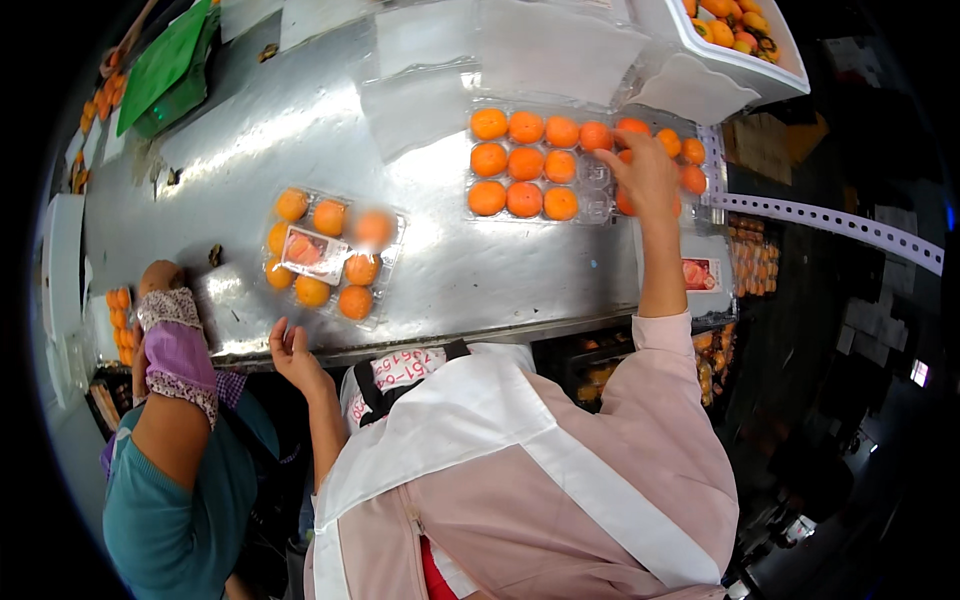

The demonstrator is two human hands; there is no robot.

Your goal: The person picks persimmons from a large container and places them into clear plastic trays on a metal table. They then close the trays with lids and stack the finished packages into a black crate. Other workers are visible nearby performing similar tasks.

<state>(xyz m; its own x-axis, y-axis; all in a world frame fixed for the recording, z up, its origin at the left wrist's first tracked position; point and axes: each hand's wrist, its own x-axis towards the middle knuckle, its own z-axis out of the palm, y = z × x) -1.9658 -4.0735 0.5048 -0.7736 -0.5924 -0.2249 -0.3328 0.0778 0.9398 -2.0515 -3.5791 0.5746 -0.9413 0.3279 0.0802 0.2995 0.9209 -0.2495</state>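
My right hand (640, 170) reaches into clear plastic trays of orange persimmons (525, 160) at upper right, thumb and fingers curved onto a persimmon (598, 140) beside an unfilled cup. My left hand (295, 352) hangs by the table's front edge, fingers loosely bent and apart, holding nothing. Just above it sits a clear pack of persimmons (360, 268) with a printed label (312, 252) on top.
Steel table (430, 280); white foam box of fruit (790, 70) at back right; green basket (170, 70) at back left; perforated white rail (830, 222) at right; labelled pack (700, 280) below my right arm. A co-worker's arm in a purple sleeve (178, 355) is at left.
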